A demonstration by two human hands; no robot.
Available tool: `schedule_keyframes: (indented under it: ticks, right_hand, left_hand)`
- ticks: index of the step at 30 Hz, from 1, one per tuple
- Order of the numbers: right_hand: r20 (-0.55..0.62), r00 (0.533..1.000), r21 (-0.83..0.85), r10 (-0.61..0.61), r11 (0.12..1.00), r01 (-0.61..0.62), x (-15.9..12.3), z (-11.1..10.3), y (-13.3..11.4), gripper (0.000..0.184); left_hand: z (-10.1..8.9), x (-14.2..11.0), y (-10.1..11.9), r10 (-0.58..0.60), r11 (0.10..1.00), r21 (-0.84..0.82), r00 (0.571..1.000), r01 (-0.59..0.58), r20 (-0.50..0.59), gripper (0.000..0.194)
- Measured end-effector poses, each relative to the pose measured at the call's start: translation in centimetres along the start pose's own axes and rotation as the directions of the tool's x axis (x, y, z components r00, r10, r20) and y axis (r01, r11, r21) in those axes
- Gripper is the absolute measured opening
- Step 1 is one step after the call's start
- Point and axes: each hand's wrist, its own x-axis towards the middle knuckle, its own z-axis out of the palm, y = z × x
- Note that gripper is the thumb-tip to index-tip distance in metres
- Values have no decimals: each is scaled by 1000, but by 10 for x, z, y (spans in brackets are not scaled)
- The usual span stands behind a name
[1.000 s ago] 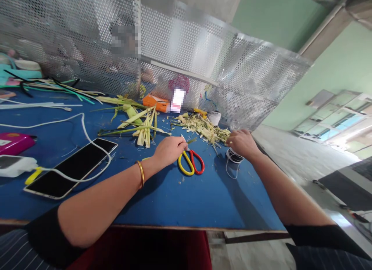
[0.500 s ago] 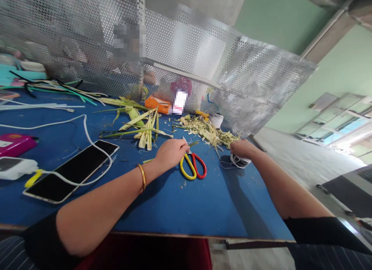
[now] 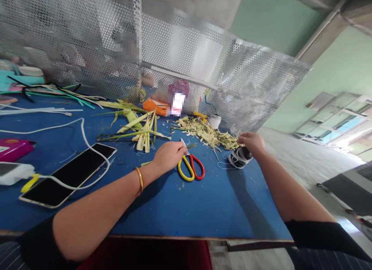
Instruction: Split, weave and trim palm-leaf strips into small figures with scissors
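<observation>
My left hand [image 3: 170, 156] is closed in a pinch, and a short green plant strip [image 3: 192, 146] juts out past its fingertips. Right beside those fingers, scissors [image 3: 198, 167] with one yellow and one red handle lie on the blue table; the hand partly hides the blades. At the right, my right hand [image 3: 253, 142] has its fingers curled at the top of a black-and-white thread spool [image 3: 238, 158], which tilts slightly. A thin pale thread [image 3: 223, 166] trails from the spool over the table.
Cut yellow-green leaves [image 3: 142, 132] and a heap of shavings [image 3: 209, 134] lie beyond my hands. A phone [image 3: 69, 175] under a white cable [image 3: 87, 134] is at the left. An orange packet [image 3: 155, 106] stands by the perforated metal screen [image 3: 180, 45].
My right hand has risen and shifted slightly right to the spool's top, so more of the spool shows. My left hand and the scissors stay nearly in place.
</observation>
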Motion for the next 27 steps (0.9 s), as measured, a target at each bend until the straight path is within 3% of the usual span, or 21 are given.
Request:
schedule_keyframes:
  ticks: [5,10,15,19,23,27]
  right_hand:
    - [-75,953,211,295,938,-274,1,-7,45,26]
    - [-94,918,398,385,860,-320,-25,-2,79,33]
    - [-237,933,454,271,880,-140,-30,-9,69,18]
    - [-279,949,459,144,888,0,-20,-18,43,23]
    - [-272,956,376,112,927,-1,-26,-25,32,36]
    - [-167,982,137,89,988,-66,-44,-31,28,51]
  left_hand:
    - [0,0,-1,25,1000,-4,1000,-25,-7,29]
    - [-2,1,0,9,1000,-13,1000,-9,-13,28]
    - [-3,1,0,-7,1000,-19,1000,7,-7,28]
    - [-2,1,0,6,1000,0,1000,-6,9,28]
    - [-1,0,0,15,1000,8,1000,-15,13,28]
    - [-1,0,1,15,1000,-4,1000,-15,14,29]
